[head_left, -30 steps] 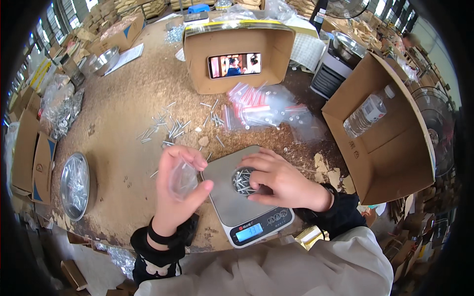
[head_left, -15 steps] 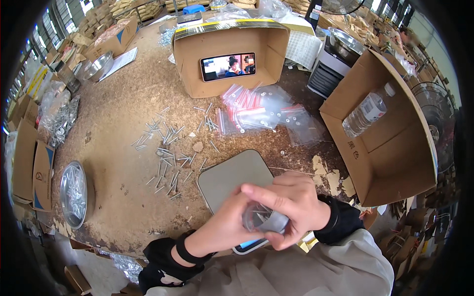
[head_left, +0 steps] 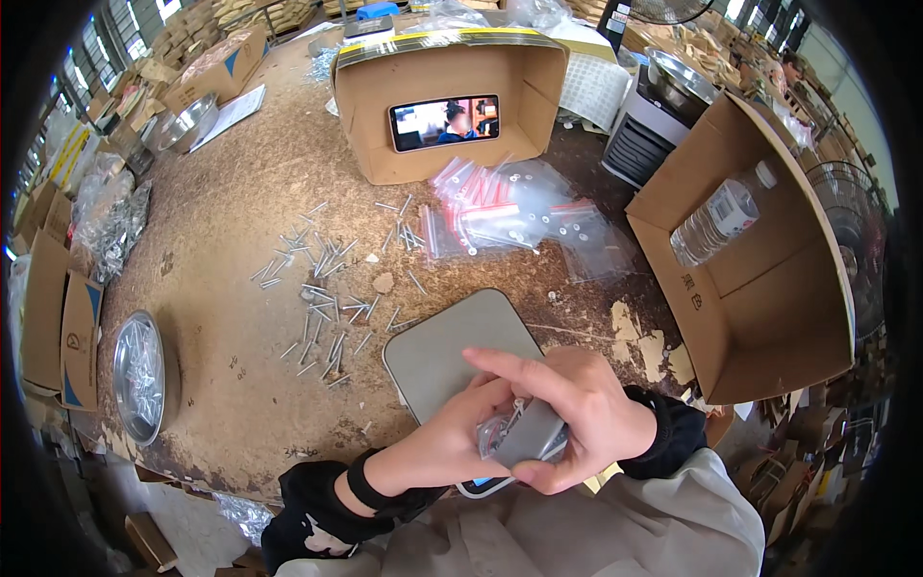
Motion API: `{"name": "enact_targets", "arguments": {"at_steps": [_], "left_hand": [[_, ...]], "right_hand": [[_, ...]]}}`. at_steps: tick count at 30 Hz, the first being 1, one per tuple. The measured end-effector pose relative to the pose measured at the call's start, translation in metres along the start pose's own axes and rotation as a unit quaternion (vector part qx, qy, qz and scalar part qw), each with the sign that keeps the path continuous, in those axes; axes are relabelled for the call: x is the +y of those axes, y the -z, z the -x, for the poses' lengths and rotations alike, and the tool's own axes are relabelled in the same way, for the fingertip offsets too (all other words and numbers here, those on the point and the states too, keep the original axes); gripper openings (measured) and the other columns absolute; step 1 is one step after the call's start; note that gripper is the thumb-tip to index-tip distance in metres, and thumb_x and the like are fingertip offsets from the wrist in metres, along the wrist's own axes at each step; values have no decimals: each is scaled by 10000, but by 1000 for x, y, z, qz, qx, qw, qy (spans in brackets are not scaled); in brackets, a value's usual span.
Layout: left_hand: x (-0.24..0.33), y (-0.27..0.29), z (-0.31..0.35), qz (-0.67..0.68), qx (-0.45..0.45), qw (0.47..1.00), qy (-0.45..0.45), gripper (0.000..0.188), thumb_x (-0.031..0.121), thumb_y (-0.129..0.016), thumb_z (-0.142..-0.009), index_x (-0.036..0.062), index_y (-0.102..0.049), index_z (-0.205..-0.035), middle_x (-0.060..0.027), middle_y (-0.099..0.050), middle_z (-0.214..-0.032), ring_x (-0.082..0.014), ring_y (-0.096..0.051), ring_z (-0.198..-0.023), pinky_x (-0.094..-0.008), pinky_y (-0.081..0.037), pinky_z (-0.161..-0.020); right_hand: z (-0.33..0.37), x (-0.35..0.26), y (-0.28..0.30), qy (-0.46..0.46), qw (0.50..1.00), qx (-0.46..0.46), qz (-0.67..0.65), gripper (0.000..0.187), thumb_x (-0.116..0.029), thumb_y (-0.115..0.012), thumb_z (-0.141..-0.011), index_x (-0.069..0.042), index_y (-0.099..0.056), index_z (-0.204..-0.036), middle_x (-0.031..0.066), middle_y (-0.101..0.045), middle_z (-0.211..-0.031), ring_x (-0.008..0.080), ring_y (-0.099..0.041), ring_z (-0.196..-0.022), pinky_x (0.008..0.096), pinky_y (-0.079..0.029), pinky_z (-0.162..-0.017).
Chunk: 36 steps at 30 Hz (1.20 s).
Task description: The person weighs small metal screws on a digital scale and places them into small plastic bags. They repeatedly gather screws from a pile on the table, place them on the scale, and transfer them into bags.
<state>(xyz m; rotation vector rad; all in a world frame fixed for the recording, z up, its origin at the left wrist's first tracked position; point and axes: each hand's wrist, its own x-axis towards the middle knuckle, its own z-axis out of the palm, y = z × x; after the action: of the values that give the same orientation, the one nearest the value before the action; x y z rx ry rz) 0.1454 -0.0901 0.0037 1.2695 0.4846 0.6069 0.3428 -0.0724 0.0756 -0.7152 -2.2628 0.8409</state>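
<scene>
Above the front edge of the bench my left hand (head_left: 450,435) is closed on a small clear plastic bag (head_left: 493,439). Small metal pieces show at its mouth, too small to name. My right hand (head_left: 588,409) grips a small grey cup-like holder (head_left: 532,438), tilted against the bag, with its index finger stretched over toward the left hand. Both hands are together, and fingers hide part of the bag. Beneath them lies a scale (head_left: 461,341) with a flat grey top. Left of it, thin metal screws or nails (head_left: 327,308) are strewn on the bench.
Red-striped zip bags (head_left: 490,216) lie beyond the scale, before a carton (head_left: 361,159) with a phone (head_left: 444,125). At right, another carton (head_left: 769,308) holds a water bottle (head_left: 716,221). A metal bowl (head_left: 125,423) with clear plastic sits at left; a small grey fan unit (head_left: 639,139) stands behind.
My right hand has tipped the grey holder further over the bag. The bag's opening, round and visible before, is now mostly covered. Both hands have shifted slightly right.
</scene>
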Motion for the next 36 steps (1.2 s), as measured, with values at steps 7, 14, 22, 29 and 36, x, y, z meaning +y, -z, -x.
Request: {"name": "enact_targets", "arguments": {"at_steps": [7, 14, 22, 29, 36], "left_hand": [[6, 0, 1, 16, 4, 999, 27, 774, 192, -868, -760, 12, -433, -1375, -63, -557, -1284, -148, -561, -1171, -343, -456, -1001], [7, 1, 2, -25, 6, 999, 27, 700, 154, -840, -782, 11, -463, -1354, -66, -565, -1272, -156, -550, -1190, -345, -436, -1019], [-5, -2, 3, 9, 50, 999, -10, 662, 140, -817, -805, 14, -465, -1352, -71, -580, -1251, -142, -575, -1151, -325, -464, -981], [4, -11, -1, -29, 105, 994, -20, 493, 130, -808, -765, 21, -525, -1153, -89, -591, -1075, -202, -596, -983, -335, -478, -864], [3, -7, 4, 8, 83, 996, 26, 570, 106, -809, -808, 22, -510, -1286, -51, -610, -1180, -133, -604, -1082, -309, -488, -940]], "right_hand": [[3, 7, 0, -21, 998, -20, -54, 835, -429, -703, -774, 74, -467, -1397, 115, -667, -749, 296, -704, -753, 359, -533, -671], [4, 10, -3, -13, 998, -1, -55, 946, -457, -704, -790, 94, -327, -1460, 97, -631, -689, 267, -668, -664, 334, -508, -637], [2, 7, 8, -57, 996, -44, -54, 1102, -419, -795, -708, 108, -223, -1489, 71, -600, -652, 240, -607, -577, 303, -460, -623], [5, 8, 9, -94, 983, -70, -141, 1085, -440, -781, -741, 109, -218, -1489, 60, -635, -692, 178, -624, -670, 288, -429, -851], [9, 13, 3, -94, 972, -53, -208, 1057, -527, -719, -775, 120, -236, -1458, 92, -665, -787, 165, -627, -699, 287, -451, -792]]}}
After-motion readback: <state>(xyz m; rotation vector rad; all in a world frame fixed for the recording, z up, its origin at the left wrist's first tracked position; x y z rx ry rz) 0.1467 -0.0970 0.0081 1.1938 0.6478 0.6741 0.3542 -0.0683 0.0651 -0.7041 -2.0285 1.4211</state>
